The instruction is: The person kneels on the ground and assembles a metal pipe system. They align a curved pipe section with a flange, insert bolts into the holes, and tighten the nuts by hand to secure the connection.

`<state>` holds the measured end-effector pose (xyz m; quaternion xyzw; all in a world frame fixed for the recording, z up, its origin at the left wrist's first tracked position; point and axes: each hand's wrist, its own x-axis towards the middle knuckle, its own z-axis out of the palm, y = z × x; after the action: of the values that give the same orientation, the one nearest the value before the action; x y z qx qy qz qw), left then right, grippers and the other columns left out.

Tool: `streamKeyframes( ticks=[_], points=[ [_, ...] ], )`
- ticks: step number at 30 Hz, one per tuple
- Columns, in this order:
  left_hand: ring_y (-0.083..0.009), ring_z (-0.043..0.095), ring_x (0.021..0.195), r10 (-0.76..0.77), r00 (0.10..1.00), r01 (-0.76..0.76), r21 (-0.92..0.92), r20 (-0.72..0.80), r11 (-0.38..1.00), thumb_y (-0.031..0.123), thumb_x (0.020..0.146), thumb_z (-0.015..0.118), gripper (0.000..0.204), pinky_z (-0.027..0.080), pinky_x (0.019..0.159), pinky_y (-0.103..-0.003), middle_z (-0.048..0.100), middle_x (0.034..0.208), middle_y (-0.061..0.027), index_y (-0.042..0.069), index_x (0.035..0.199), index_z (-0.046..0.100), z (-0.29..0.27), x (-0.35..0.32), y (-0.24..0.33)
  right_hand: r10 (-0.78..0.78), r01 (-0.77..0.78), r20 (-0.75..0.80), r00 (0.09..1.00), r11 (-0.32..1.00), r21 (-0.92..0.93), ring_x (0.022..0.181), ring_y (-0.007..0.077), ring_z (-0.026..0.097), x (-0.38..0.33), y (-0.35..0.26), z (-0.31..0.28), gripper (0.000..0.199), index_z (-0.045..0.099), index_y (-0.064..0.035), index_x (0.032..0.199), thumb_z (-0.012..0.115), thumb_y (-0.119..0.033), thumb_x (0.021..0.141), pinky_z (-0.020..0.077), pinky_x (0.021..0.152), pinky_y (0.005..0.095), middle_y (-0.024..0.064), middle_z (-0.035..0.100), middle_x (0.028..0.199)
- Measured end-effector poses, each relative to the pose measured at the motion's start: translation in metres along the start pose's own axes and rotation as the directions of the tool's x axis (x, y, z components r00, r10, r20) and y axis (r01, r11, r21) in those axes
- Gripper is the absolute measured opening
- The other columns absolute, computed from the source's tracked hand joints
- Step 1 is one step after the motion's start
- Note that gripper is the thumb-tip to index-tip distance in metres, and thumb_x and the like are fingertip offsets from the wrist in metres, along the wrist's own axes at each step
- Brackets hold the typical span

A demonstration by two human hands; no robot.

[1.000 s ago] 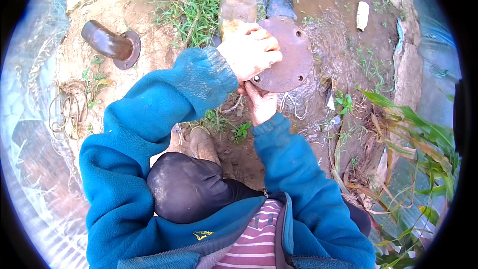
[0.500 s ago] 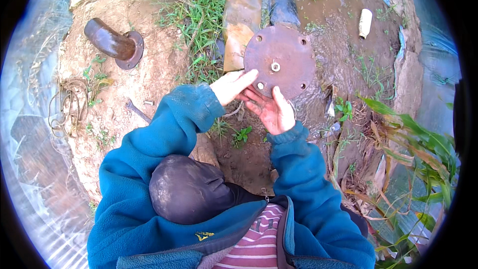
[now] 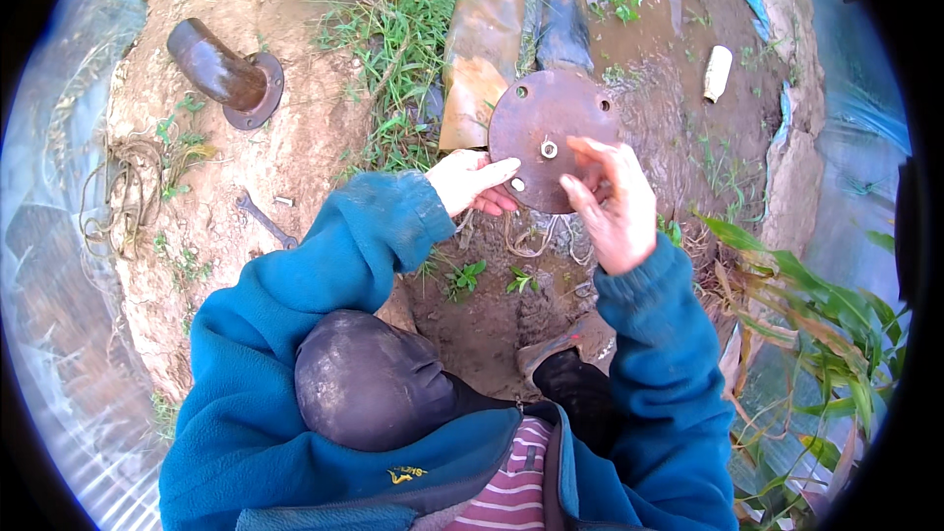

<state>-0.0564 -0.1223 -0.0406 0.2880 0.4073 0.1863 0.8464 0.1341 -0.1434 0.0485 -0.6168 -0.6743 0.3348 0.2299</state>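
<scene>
A round rusty flange plate (image 3: 531,125) with bolt holes near its rim stands before the ends of the flat hoses. At its centre is a small metal nut-like fitting (image 3: 549,149). My left hand (image 3: 472,181) grips the plate's lower left rim, thumb on the face and fingers behind. Beside that thumb, a pale round spot shows at a hole; whether it is a bolt end cannot be told. Over the plate's right side is my right hand (image 3: 619,202), thumb and fingers apart, with nothing visible in it. The fingertips are close to the central fitting.
A brown hose (image 3: 482,29) and a dark hose (image 3: 563,10) run away from the plate. On the left bank are a flanged pipe elbow (image 3: 221,74), rope (image 3: 128,187), a wrench (image 3: 265,219) and a small bolt (image 3: 284,202). A white bottle (image 3: 718,74) lies right; corn leaves (image 3: 836,305) droop nearer.
My right hand has left the plate's lower rim and moved right, its fingers now spread over the plate's face. My left hand keeps its grip. The plate appears slightly lower.
</scene>
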Motion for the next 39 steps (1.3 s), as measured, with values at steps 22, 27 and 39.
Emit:
streamKeyframes(
  ticks=[22, 27, 39],
  points=[
    [-0.0191, 0.061, 0.083, 0.015, 1.000, -0.016, -0.047, -0.010, 0.999, 0.039, 0.085, 0.053, 0.042, 0.048, 0.071, -0.028, 0.058, 0.096, -0.0076, 0.001, 0.103, 0.052, 0.004, -0.001, -0.003, 0.210, -0.074, -0.055, 0.976, 0.558, 0.827, 0.078, 0.0090, 0.050, 0.016, 0.011, 0.000, 0.026, 0.053, -0.0037, 0.106, 0.061, -0.008, 0.082, 0.0439, 0.073, 0.0243, 0.0021, 0.053, 0.087],
    [-0.0193, 0.061, 0.082, 0.012, 1.000, -0.013, -0.041, -0.027, 0.999, 0.040, 0.085, 0.053, 0.041, 0.048, 0.071, -0.028, 0.059, 0.092, -0.0078, 0.002, 0.101, 0.053, 0.005, -0.001, -0.001, 0.102, -0.254, 0.297, 0.949, -0.308, 0.917, 0.080, 0.0098, 0.045, 0.002, 0.002, 0.006, 0.027, 0.046, -0.0057, 0.110, 0.051, -0.022, 0.089, 0.0437, 0.074, 0.0263, 0.0017, 0.046, 0.095],
    [-0.0174, 0.062, 0.077, 0.075, 0.997, -0.074, 0.033, -0.033, 0.997, 0.042, 0.087, 0.049, 0.043, 0.049, 0.067, -0.027, 0.062, 0.087, -0.0101, 0.000, 0.098, 0.056, 0.003, 0.001, -0.007, -0.213, 0.203, -0.066, 0.975, 0.970, -0.134, 0.067, 0.0133, 0.059, -0.011, -0.009, 0.025, 0.030, 0.059, -0.0047, 0.096, 0.070, -0.005, 0.068, 0.0495, 0.060, 0.0240, 0.0077, 0.058, 0.086]
  ],
)
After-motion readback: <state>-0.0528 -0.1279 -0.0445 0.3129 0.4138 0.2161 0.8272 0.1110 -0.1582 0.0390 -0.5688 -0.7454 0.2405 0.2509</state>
